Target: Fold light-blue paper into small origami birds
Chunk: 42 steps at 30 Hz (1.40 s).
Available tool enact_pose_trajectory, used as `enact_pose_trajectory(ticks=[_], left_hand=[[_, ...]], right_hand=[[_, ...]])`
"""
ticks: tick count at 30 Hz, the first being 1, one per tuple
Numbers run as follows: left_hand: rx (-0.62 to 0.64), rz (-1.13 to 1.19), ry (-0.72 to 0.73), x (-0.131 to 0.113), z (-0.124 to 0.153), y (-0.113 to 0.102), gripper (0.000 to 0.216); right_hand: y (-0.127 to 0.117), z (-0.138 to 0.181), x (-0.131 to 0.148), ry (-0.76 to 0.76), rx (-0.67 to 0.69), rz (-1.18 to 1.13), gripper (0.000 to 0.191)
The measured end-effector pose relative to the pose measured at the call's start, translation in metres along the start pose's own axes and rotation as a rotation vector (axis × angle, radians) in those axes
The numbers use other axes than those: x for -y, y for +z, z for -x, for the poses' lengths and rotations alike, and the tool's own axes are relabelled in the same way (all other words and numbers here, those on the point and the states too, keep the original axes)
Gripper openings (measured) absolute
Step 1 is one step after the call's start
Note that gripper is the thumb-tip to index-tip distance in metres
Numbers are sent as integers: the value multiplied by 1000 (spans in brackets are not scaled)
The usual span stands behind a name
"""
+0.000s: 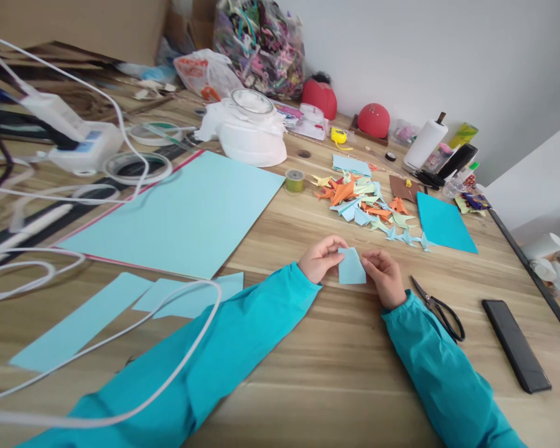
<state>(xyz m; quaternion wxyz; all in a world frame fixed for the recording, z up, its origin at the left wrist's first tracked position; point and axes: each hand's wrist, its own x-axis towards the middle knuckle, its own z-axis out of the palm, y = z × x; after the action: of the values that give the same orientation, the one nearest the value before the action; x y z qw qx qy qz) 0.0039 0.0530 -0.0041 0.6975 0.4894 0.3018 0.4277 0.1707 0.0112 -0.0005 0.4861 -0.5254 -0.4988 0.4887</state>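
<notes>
A small light-blue paper square (pixel 352 269) is held up between my two hands, over the wooden table. My left hand (pixel 323 258) pinches its left edge between thumb and fingers. On the other side, my right hand (pixel 383 275) has its fingers closed at the upper right corner, which looks bent or folded. Black-handled scissors (pixel 438 308) lie just right of my right hand. Beyond my hands is a pile of folded paper cranes (pixel 348 193) in orange, blue, green and yellow. A few small blue cranes (pixel 407 237) stand in a row at its front.
Large light-blue sheets (pixel 182 211) and cut paper strips (pixel 84 320) lie to the left. White cables (pixel 177 398) loop across my left sleeve. A phone (pixel 516 345) lies at the right, a teal sheet (pixel 445 222) farther back. Tape rolls (pixel 137 167) and a thread spool (pixel 294 181) stand about.
</notes>
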Motion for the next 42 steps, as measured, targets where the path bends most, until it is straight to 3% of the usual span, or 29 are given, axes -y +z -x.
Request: enact_pose_trajectory(ticks=[5, 11, 16, 20, 24, 27, 32, 36, 42], left_hand=[[21, 43, -20, 0, -1, -2, 21], [30, -1, -10, 6, 2, -1, 13], [-14, -141, 233, 12, 1, 1, 3], [-18, -238, 330, 13, 1, -1, 12], [18, -265, 317, 12, 1, -1, 14], [16, -231, 230, 8, 2, -1, 14], [-47, -27, -33, -3, 5, 2, 30], [-74, -98, 9, -4, 8, 6, 34], [-133, -208, 117, 11, 4, 5, 25]], right_hand=[[0, 2, 0, 3, 23, 134, 35], [-1, 1, -5, 15, -41, 81, 35], [-4, -3, -7, -94, -100, 120, 32], [-5, -4, -7, -115, -123, 103, 30], [-4, -1, -4, -92, -64, 72, 28], [-4, 1, -2, -85, 35, 141, 27], [-4, 0, -4, -103, -76, 164, 27], [-3, 1, -4, -151, -110, 181, 26], [-1, 4, -3, -169, -143, 212, 24]])
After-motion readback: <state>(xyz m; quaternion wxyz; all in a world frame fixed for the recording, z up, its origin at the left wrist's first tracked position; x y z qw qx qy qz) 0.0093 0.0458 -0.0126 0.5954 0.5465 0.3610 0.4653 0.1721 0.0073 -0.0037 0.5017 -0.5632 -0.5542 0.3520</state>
